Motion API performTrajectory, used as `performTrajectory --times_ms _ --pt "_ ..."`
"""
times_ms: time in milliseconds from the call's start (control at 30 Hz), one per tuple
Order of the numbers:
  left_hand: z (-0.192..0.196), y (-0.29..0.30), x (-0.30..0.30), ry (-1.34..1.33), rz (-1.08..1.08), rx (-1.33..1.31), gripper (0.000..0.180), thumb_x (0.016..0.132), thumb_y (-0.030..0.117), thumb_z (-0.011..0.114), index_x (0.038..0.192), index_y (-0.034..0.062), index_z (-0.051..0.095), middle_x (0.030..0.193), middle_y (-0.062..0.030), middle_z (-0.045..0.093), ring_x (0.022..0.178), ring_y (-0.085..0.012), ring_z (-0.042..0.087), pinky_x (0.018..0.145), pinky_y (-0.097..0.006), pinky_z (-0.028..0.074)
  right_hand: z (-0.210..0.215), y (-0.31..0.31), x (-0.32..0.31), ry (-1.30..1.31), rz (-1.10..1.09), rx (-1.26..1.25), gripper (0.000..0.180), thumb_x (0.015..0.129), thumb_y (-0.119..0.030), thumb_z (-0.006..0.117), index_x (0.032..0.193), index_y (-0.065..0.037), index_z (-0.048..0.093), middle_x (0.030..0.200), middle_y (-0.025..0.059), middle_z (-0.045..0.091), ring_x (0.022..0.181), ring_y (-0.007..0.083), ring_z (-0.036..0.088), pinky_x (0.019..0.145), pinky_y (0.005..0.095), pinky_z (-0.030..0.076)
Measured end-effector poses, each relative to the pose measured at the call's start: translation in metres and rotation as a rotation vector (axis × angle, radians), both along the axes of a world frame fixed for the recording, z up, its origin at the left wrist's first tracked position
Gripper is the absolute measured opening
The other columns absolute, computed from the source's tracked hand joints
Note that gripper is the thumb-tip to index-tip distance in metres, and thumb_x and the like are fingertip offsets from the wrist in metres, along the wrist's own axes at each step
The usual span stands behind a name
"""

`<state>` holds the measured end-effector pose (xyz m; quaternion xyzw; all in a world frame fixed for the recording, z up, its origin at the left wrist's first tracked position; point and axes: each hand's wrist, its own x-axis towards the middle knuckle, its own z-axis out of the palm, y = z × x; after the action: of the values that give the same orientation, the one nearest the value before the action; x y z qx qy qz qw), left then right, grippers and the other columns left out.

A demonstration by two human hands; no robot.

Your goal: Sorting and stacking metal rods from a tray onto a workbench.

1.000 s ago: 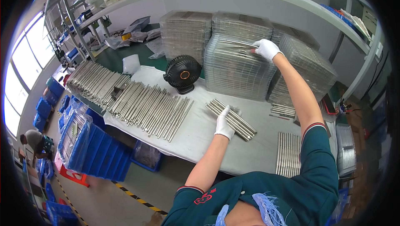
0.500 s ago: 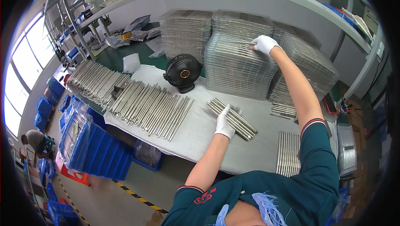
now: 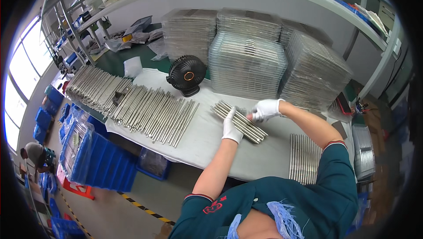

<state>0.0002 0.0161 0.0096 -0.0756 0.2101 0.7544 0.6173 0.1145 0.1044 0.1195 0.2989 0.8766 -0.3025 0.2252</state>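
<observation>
My left hand (image 3: 231,126), in a white glove, is wrapped around a bundle of shiny metal rods (image 3: 252,129) held at a slant over the table. My right hand (image 3: 265,110), also gloved, is beside the bundle's far side with its fingers curled in. Whatever those fingers may hold is hidden. A small bit of something clear or greyish (image 3: 240,110) shows behind the bundle. Beyond my hands stands a stack of clear plastic trays (image 3: 246,73), with a few rods lying in the top one.
Many loose rods (image 3: 154,113) lie in rows on the left of the white-covered table (image 3: 194,151). A black fan (image 3: 187,75) stands at the back. More rods (image 3: 304,157) lie near my right arm. Wrapped tray stacks (image 3: 315,69) line the back; blue bins (image 3: 110,157) stand left below.
My right hand has come down from the top tray to beside the rod bundle. My left hand keeps its hold on the bundle. The whole view has shifted slightly.
</observation>
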Motion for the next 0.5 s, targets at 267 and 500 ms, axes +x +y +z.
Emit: performTrajectory --times_ms 267,500 --pt "-0.01 0.002 -0.004 -0.057 0.035 0.142 0.025 0.085 0.028 0.055 0.097 0.0063 0.054 0.099 -0.0101 0.057 0.094 -0.026 0.054 0.088 -0.043 0.042 -0.048 -0.019 0.007 0.25 -0.195 -0.236 0.059 0.071 -0.058 0.059 0.081 0.0 0.062 0.071 0.0103 0.062 0.065 0.0194 0.057 0.062 0.0312 0.045" --pt "-0.006 0.0 -0.002 -0.101 -0.006 0.086 0.039 0.086 0.03 0.054 0.112 0.0017 0.048 0.109 -0.0129 0.053 0.099 -0.0288 0.053 0.088 -0.043 0.044 -0.004 0.001 0.005 0.179 0.037 0.524 0.034 0.077 -0.038 0.058 0.081 -0.005 0.062 0.074 0.0174 0.061 0.073 0.0338 0.059 0.066 0.0413 0.046"
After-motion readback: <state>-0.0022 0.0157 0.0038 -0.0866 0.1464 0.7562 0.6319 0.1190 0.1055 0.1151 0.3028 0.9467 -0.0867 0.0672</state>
